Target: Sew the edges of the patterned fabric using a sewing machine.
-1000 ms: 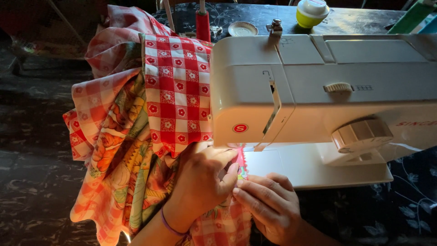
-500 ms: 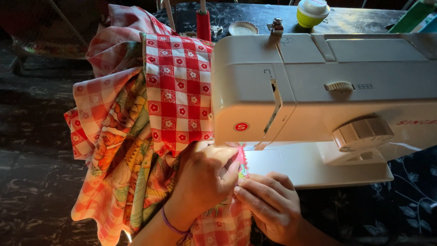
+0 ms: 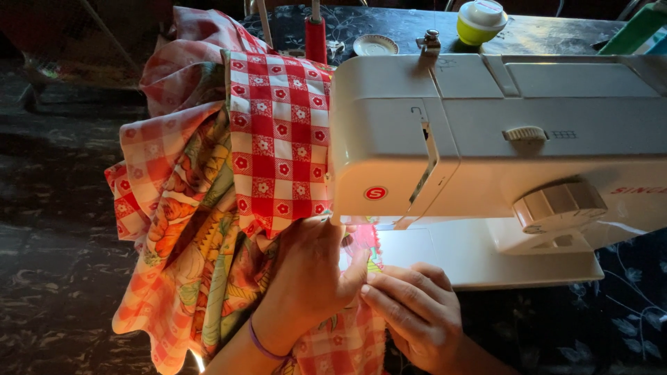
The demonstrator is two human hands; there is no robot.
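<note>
Lying under the head of the white sewing machine [image 3: 486,139], the red checked fabric [image 3: 278,146] is pressed flat against the machine bed by both hands. The left hand [image 3: 313,278] is spread over the cloth, fingers extended; the right hand [image 3: 417,312] pinches its near edge beside it. Farther left, the fabric is bunched in folds. At the far side a yellow-green lidded jar [image 3: 481,21] is seen on the dark floral tablecloth [image 3: 611,326].

I see warm light on the sewing machine [image 3: 486,139] above my hands; surroundings dim, picture sharp.
</note>
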